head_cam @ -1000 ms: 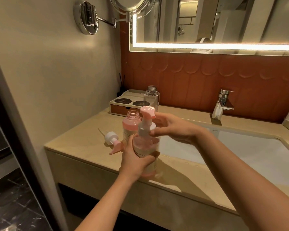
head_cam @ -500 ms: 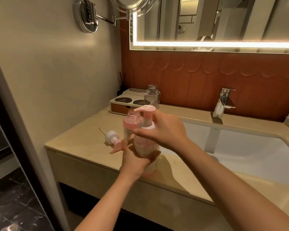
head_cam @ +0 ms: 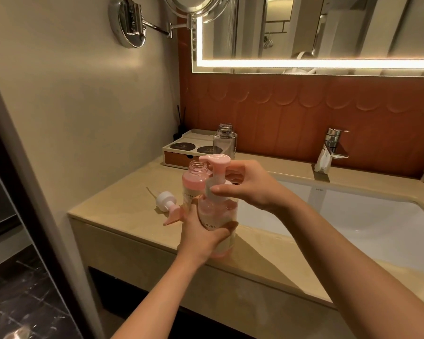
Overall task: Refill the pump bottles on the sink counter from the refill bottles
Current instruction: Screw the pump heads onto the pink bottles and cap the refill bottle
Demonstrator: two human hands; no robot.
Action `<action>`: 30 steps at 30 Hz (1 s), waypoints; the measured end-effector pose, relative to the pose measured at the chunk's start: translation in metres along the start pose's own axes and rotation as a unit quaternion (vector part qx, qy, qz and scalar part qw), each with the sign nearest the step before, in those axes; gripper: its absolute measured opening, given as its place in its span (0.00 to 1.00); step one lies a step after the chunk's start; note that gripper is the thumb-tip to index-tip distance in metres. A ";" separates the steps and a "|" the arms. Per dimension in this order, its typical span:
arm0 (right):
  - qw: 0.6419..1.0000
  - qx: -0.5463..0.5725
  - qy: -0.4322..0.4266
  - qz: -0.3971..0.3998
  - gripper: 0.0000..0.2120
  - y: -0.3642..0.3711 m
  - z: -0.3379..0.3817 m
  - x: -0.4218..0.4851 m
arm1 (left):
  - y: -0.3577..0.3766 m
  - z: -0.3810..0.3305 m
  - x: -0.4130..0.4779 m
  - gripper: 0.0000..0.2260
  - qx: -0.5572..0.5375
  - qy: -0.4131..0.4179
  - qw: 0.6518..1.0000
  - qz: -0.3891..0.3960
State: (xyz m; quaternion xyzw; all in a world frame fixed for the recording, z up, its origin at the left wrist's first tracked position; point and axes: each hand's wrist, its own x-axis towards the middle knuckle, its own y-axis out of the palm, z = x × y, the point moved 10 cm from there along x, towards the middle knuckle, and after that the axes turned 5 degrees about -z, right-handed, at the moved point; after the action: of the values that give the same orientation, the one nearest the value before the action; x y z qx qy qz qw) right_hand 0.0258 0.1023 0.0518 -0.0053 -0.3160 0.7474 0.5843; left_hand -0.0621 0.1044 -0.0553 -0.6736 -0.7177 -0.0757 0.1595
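A pink pump bottle [head_cam: 217, 211] stands on the beige counter [head_cam: 123, 204] near its front edge. My left hand [head_cam: 201, 234] grips its body from the left. My right hand [head_cam: 250, 185] pinches the white collar under the pink pump head [head_cam: 214, 160]. Behind it stands a second pink bottle [head_cam: 195, 178] with no cap, partly filled with pink liquid. A loose pump head [head_cam: 168, 204] lies on the counter to the left. Farther back stands an uncapped clear bottle [head_cam: 225, 140].
A small tray box [head_cam: 181, 152] with two dark round lids sits in the back left corner. The white sink basin [head_cam: 353, 216] lies to the right, with a chrome tap [head_cam: 333, 148] behind it. The wall runs along the left.
My right hand has turned around the pump collar, and the pump head's spout now points left instead of toward the right. The left hand keeps its hold on the bottle.
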 end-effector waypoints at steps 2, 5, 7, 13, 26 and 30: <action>0.999 -0.027 -0.011 -0.036 0.22 0.000 0.004 0.001 | 0.000 0.000 0.001 0.35 -0.009 0.002 1.000 -0.005; 0.981 -0.122 -0.002 -0.151 0.24 -0.006 0.005 0.000 | 0.001 -0.005 0.002 0.29 -0.027 0.027 0.999 -0.007; 0.949 -0.234 0.012 -0.210 0.29 -0.007 0.005 -0.003 | 0.000 -0.006 0.002 0.28 -0.034 0.035 0.999 -0.011; 0.997 0.068 0.032 0.001 0.11 0.011 0.000 -0.005 | 0.001 -0.010 0.004 0.31 0.016 0.048 0.999 -0.008; 0.993 0.001 -0.015 -0.114 0.16 -0.005 -0.002 -0.001 | 0.000 0.004 0.003 0.34 0.010 0.001 1.000 -0.005; 0.964 -0.071 -0.029 -0.254 0.23 -0.012 0.001 -0.008 | 0.001 -0.001 0.002 0.28 -0.026 0.011 1.000 -0.003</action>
State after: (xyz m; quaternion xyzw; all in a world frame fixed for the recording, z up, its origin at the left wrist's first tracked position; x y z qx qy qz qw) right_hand 0.0379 0.0959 0.0555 0.0554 -0.3755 0.5500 0.7440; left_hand -0.0609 0.1063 -0.0535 -0.6741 -0.7161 -0.1021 0.1494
